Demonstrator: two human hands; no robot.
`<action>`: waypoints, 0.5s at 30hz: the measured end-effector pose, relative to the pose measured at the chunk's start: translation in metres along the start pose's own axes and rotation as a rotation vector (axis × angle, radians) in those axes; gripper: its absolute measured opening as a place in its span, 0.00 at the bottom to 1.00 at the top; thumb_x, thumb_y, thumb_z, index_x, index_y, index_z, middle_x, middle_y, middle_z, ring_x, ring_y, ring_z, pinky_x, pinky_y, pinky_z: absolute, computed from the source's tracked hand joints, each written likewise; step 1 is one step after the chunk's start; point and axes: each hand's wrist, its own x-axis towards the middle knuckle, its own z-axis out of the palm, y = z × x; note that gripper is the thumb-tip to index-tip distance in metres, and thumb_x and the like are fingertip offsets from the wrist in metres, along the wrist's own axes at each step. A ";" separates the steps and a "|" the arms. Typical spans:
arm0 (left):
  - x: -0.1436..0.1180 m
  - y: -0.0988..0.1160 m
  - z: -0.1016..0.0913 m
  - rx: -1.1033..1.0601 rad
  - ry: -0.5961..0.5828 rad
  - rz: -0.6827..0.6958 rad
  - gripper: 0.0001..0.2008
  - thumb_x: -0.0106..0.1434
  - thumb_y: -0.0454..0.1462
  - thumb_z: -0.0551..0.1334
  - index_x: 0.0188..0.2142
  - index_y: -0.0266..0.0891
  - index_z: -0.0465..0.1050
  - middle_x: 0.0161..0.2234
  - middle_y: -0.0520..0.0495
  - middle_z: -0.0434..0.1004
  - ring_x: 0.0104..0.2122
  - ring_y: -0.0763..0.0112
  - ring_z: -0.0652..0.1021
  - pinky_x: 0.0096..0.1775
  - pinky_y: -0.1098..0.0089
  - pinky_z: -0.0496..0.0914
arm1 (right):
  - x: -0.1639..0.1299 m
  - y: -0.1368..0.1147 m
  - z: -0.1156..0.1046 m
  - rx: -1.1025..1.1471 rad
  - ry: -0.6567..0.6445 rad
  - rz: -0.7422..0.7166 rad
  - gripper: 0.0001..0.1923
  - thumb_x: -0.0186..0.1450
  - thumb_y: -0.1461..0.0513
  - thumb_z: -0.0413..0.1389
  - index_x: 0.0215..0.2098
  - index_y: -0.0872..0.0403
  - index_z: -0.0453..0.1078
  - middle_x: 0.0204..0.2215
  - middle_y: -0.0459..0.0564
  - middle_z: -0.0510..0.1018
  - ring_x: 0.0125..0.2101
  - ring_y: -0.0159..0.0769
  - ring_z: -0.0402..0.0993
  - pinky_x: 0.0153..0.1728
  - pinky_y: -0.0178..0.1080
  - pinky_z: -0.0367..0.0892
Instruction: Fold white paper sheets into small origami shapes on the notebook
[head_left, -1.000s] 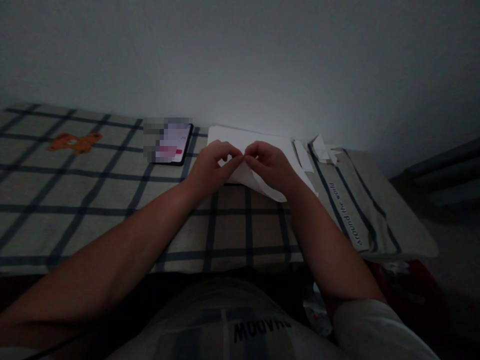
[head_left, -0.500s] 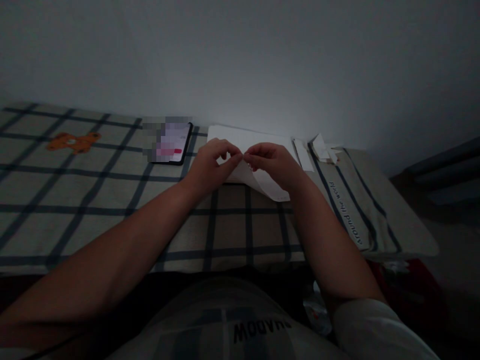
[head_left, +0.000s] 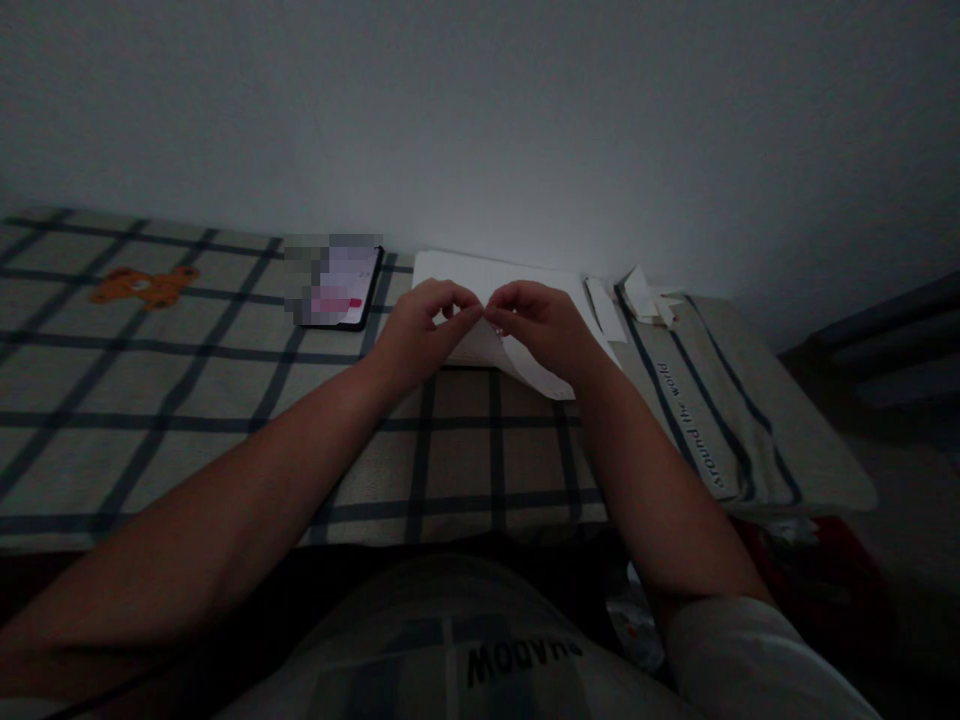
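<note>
2 hands (head_left: 486,322) | fingertips pinched shut | gripping white paper (head_left: 525,368)

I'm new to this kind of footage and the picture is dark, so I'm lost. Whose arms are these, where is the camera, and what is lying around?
The camera sits on a person's head and looks forward and down, so the two bare arms reaching in are that person's own. The left hand and right hand meet fingertip to fingertip and pinch a sheet of white paper, whose loose end curls down under the right hand. Behind it lies a larger white sheet. All this rests on a checked cloth with an orange bear figure on it, set against a plain wall. Left of the hands lies a phone with its screen lit. To the right are small paper scraps.
</note>
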 end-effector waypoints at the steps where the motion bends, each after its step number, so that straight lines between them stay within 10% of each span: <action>1: 0.000 0.000 0.000 -0.002 0.003 0.002 0.07 0.65 0.41 0.62 0.33 0.42 0.74 0.33 0.49 0.79 0.35 0.66 0.75 0.40 0.64 0.69 | 0.000 0.001 0.000 0.018 -0.004 0.009 0.13 0.60 0.53 0.67 0.33 0.53 0.75 0.28 0.43 0.77 0.30 0.29 0.68 0.35 0.38 0.66; 15: -0.001 0.003 0.000 0.017 0.005 0.024 0.07 0.66 0.41 0.62 0.33 0.42 0.74 0.32 0.49 0.78 0.34 0.66 0.75 0.40 0.64 0.69 | 0.001 0.001 -0.005 0.111 -0.053 0.148 0.13 0.59 0.54 0.68 0.33 0.54 0.74 0.28 0.43 0.75 0.29 0.28 0.67 0.33 0.36 0.68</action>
